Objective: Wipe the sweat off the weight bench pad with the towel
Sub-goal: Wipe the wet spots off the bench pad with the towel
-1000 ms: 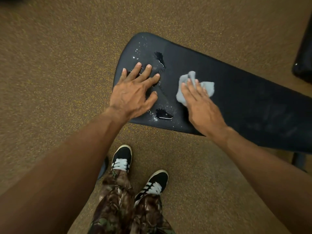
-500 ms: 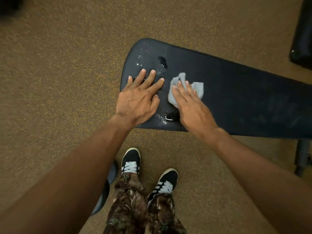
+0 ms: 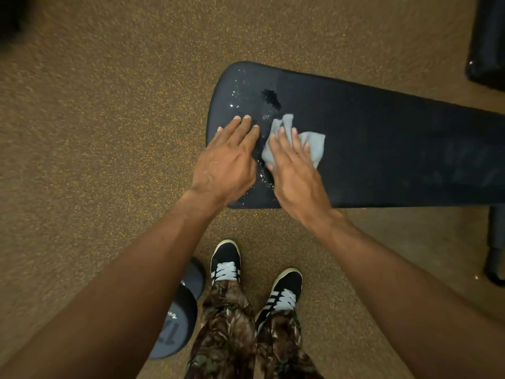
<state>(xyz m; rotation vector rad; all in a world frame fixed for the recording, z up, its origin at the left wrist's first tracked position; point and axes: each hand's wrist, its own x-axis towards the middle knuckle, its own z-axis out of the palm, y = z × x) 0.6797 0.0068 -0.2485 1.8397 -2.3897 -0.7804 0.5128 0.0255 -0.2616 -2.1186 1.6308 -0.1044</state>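
A black weight bench pad (image 3: 382, 138) runs from the centre to the right edge. Wet drops and a dark puddle (image 3: 270, 98) glisten near its rounded left end. My left hand (image 3: 228, 162) rests flat on that end, fingers straight. Right beside it, my right hand (image 3: 293, 165) presses a small grey towel (image 3: 314, 146) down on the pad with straight fingers. The towel sticks out beyond my fingertips and to the right. More drops show between the two hands.
Speckled brown gym flooring surrounds the bench. A dumbbell head (image 3: 177, 326) lies on the floor by my left shoe (image 3: 225, 262). A black bench leg (image 3: 496, 242) stands at the right, and another black pad (image 3: 489, 42) sits at the top right.
My right hand has slid the towel leftward over the wet patch near the pad's front edge and now lies close beside my left hand. The left hand stays planted.
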